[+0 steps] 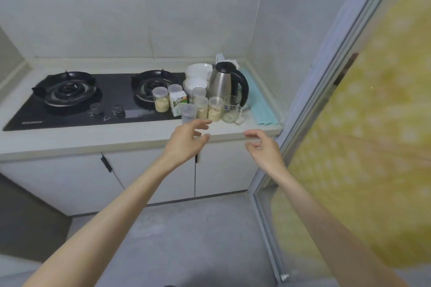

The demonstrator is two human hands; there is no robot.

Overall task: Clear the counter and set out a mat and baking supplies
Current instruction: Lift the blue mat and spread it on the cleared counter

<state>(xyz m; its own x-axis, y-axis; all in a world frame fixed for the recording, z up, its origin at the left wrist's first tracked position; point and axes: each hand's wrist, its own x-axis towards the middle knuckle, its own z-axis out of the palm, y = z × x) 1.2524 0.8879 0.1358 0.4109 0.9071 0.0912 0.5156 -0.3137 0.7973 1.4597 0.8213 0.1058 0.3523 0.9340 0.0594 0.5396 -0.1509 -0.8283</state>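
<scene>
Several small clear jars crowd the right end of the pale counter (116, 137); some hold a beige powder (214, 109), and one at the front (188, 113) looks empty. A small carton (178, 102), a glass mug (231, 109), stacked white bowls (196, 81) and a steel kettle (227, 84) stand among them. A folded light-blue mat (262, 105) lies along the right wall. My left hand (186, 140) hovers open just in front of the empty jar. My right hand (263, 147) hangs open by the counter's front right corner, holding nothing.
A black two-burner gas hob (98, 100) fills the counter's left and middle. White cabinet doors (221, 170) sit below. A sliding door frame (326, 112) with a yellow patterned panel (361, 147) stands close on the right.
</scene>
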